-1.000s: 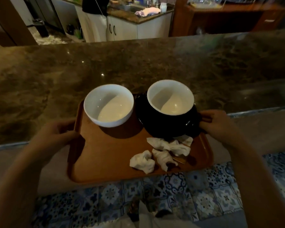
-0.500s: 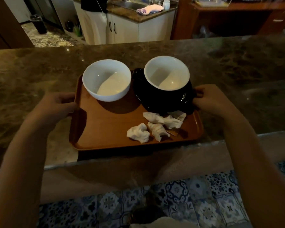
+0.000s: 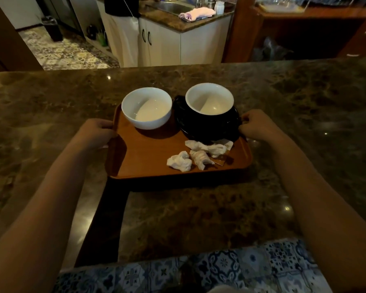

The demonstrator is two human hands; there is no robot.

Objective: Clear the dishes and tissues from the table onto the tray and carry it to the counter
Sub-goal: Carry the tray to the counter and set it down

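Note:
An orange-brown tray (image 3: pixel 148 157) sits on the dark marble counter (image 3: pixel 199 212). My left hand (image 3: pixel 95 132) grips its left edge and my right hand (image 3: pixel 256 126) grips its right edge. On the tray's far left stands an empty white bowl (image 3: pixel 147 107). To its right a black cup with a white inside (image 3: pixel 209 100) rests on a black saucer (image 3: pixel 207 127). Crumpled white tissues (image 3: pixel 197 155) lie on the tray's near right part.
Beyond the counter is a kitchen with white cabinets (image 3: pixel 184 43), a sink with a pink cloth (image 3: pixel 197 12), and a person standing (image 3: pixel 120 28) at the far left. Wooden shelving (image 3: pixel 304 28) stands at the back right. Blue patterned floor tiles (image 3: pixel 220 271) show below the counter's near edge.
The tray has moved forward from over the floor onto the counter, farther from the near edge. Both hands stayed on its edges.

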